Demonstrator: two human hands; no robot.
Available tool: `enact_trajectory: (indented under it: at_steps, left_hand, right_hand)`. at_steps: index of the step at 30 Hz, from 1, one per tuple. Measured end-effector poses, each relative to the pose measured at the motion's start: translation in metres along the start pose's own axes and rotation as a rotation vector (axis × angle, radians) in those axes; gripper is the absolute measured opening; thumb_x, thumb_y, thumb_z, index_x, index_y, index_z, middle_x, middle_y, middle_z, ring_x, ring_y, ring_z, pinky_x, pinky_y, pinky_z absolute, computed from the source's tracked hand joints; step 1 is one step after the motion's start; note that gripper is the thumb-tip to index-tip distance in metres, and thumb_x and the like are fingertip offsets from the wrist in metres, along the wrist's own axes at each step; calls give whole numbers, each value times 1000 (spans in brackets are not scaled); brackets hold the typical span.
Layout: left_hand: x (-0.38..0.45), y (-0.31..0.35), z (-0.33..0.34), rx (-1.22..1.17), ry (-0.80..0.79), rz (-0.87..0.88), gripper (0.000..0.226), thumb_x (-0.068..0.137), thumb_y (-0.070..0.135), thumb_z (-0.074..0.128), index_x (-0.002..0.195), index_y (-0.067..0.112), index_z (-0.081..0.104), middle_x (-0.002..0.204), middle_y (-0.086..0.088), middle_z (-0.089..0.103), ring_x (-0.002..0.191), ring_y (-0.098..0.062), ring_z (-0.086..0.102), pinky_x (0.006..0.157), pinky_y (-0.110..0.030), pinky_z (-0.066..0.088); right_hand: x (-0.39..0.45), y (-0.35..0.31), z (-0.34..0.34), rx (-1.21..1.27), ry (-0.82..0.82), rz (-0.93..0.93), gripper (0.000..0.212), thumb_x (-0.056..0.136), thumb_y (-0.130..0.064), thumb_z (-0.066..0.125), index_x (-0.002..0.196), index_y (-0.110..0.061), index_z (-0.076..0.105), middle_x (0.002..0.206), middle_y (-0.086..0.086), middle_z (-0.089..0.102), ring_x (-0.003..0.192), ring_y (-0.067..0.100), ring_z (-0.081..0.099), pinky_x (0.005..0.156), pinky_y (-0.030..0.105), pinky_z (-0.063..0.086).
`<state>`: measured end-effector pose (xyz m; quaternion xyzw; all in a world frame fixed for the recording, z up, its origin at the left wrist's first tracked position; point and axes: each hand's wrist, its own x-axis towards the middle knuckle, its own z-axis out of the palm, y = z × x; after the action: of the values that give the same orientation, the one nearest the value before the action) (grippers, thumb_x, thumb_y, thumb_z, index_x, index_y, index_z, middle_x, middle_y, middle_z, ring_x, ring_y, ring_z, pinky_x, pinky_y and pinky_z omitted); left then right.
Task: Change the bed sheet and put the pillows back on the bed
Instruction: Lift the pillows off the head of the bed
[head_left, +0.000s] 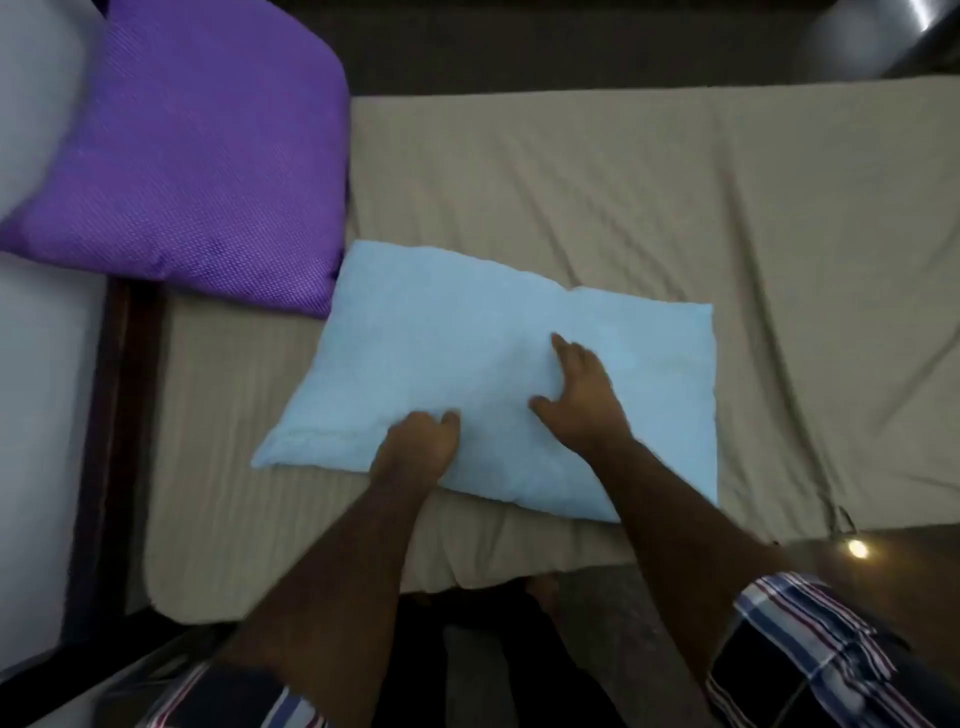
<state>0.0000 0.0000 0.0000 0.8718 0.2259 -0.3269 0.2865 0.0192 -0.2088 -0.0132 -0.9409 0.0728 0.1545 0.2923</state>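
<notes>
A light blue pillow (441, 338) lies flat on the beige bed sheet (675, 208), close to the bed's near edge. My left hand (421, 441) sits on the pillow's near left part with fingers curled into the fabric, seeming to grip it. My right hand (582, 395) presses flat on the pillow's middle, fingers spread. A purple pillow (197, 156) leans at the head end on the left, its corner just beside the blue pillow. The sheet covers the mattress with loose wrinkles toward the right.
A dark wooden headboard (109, 441) runs down the left, with a white wall (36, 415) beyond it. A pale, blurred shape (31, 93) shows at top left. Dark floor lies below the bed's near edge, with a small bright light spot (857, 548) at the right.
</notes>
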Motion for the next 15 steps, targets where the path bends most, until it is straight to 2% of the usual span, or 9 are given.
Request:
enact_trajectory:
  at_steps: [2, 3, 5, 7, 9, 11, 13, 15]
  left_hand:
    - [-3, -12, 24, -224, -259, -181, 87, 88, 78, 44, 124, 1, 63, 106, -18, 71, 92, -33, 70, 87, -38, 56]
    - [-7, -16, 35, -342, -394, -292, 98, 79, 86, 46, 127, 2, 60, 105, -17, 71, 89, -31, 71, 84, -38, 57]
    - [-18, -13, 54, -553, -585, -457, 123, 57, 98, 53, 144, 11, 46, 129, -15, 62, 107, -31, 64, 90, -44, 53]
    - [-19, 4, 68, -779, -611, -495, 137, 48, 96, 63, 156, 20, 28, 155, -9, 41, 132, -32, 48, 101, -58, 44]
    - [-20, 32, 82, -1015, -543, -510, 140, 44, 90, 72, 158, 24, 24, 161, -8, 32, 142, -33, 39, 110, -65, 34]
    - [-24, 55, 90, -1138, -433, -530, 126, 50, 83, 76, 153, 21, 37, 154, -10, 43, 134, -34, 48, 107, -65, 39]
    - [-26, 68, 92, -1216, -338, -498, 85, 69, 68, 77, 137, 20, 56, 135, -9, 62, 116, -32, 63, 94, -60, 52]
    - [-28, 77, 85, -1212, -295, -478, 49, 82, 51, 76, 117, 19, 65, 114, -8, 71, 102, -31, 68, 85, -54, 57]
  right_hand:
    - [-7, 38, -9, -58, 116, 172, 91, 82, -38, 75, 156, -16, 27, 159, 18, 29, 147, 35, 24, 120, 46, 21]
    - [-12, 60, -13, -66, 178, 276, 94, 80, -45, 76, 156, -17, 27, 160, 17, 28, 147, 35, 23, 120, 49, 22]
    - [-24, 92, -27, -16, 258, 498, 104, 74, -59, 77, 155, -19, 26, 160, 15, 26, 147, 35, 23, 119, 53, 23]
    - [-27, 113, -36, 184, 275, 681, 117, 65, -66, 81, 155, -17, 24, 159, 16, 27, 146, 36, 26, 118, 54, 25]
    - [-29, 132, -42, 500, 253, 799, 133, 47, -74, 85, 152, -17, 26, 155, 12, 33, 141, 36, 36, 114, 54, 34]
    - [-33, 141, -43, 740, 225, 842, 143, 30, -79, 86, 145, -16, 30, 146, 6, 44, 131, 31, 49, 108, 53, 43]
    - [-37, 141, -45, 891, 198, 839, 130, 35, -69, 92, 138, -13, 34, 134, 3, 54, 119, 26, 57, 102, 49, 48]
    - [-40, 138, -52, 1021, 140, 878, 118, 40, -60, 96, 133, -11, 42, 124, 0, 62, 109, 24, 63, 97, 47, 52]
